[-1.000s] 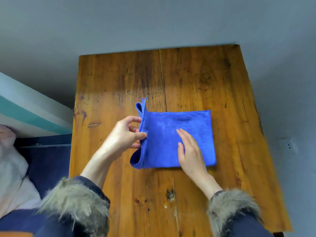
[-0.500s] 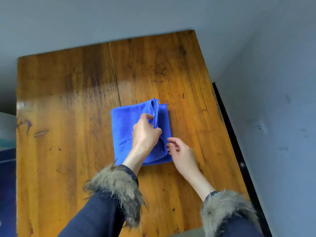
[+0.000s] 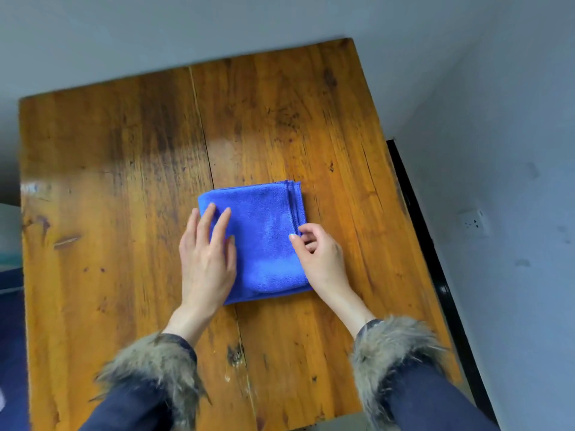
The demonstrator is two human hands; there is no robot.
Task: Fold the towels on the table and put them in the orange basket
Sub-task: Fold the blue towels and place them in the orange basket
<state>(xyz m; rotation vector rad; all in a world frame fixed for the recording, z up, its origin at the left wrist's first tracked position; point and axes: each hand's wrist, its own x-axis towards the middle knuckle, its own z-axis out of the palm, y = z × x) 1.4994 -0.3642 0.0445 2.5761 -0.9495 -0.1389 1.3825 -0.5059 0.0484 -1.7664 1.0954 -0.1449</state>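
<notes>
A blue towel (image 3: pixel 267 237) lay folded into a compact, nearly square pad near the middle of the wooden table (image 3: pixel 109 181), just right of the long seam that ran along the tabletop. Its slightly longer side ran away from the person, roughly in line with that seam, though tipped a little so the far end leaned to the left. The stacked loose edges showed along its right side, and the near right corner looked rounded and a bit puffed. The left hand (image 3: pixel 207 259) rested flat on the towel's left part, its fingers (image 3: pixel 222 223) straight and spread toward the far edge, pressing the cloth down and gripping nothing. The right hand (image 3: pixel 320 253) sat at the towel's right edge with its fingers curled, the thumb and forefinger pinching the layered hem about halfway along. Both wrists came out of dark blue sleeves (image 3: pixel 435 399) with shaggy fur cuffs (image 3: pixel 395 343). Beyond the table stood a pale grey wall (image 3: pixel 497 119), with a white socket (image 3: pixel 473 222) on it off to the right.
</notes>
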